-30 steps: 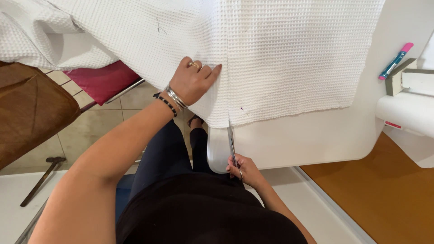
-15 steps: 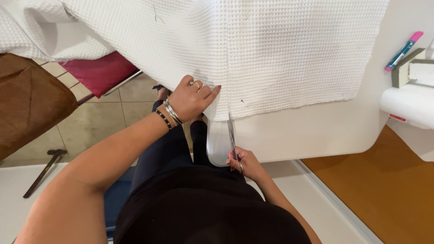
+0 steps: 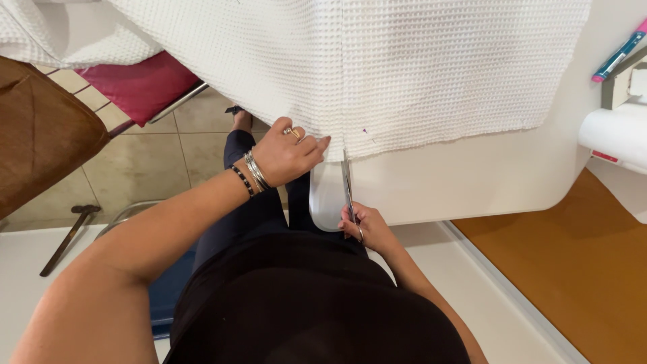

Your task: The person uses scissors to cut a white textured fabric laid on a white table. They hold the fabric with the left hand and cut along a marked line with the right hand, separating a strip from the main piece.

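A large white waffle-weave cloth (image 3: 377, 74) lies over a white table (image 3: 485, 182), with its near edge hanging toward me. My left hand (image 3: 286, 156), wearing a ring and several bracelets, pinches the cloth's lower edge at the table's left corner. My right hand (image 3: 367, 226) grips the handles of long silver scissors (image 3: 347, 185). The blades point up and away from me, and their tips meet the cloth's edge just right of my left fingers. A small purple mark (image 3: 366, 131) shows on the cloth beside the blades.
A red cushioned seat (image 3: 141, 84) and a brown fabric piece (image 3: 40, 135) are at the left over a tiled floor. A hammer (image 3: 67, 236) lies at lower left. A white roll (image 3: 617, 135) and a pink-and-blue pen (image 3: 617, 57) sit at the right. An orange-brown surface (image 3: 579, 269) is at lower right.
The view has shifted so the cloth edge sits lower in the picture. My left hand slid along the hem toward the scissors, and the blades now reach the cloth's edge.
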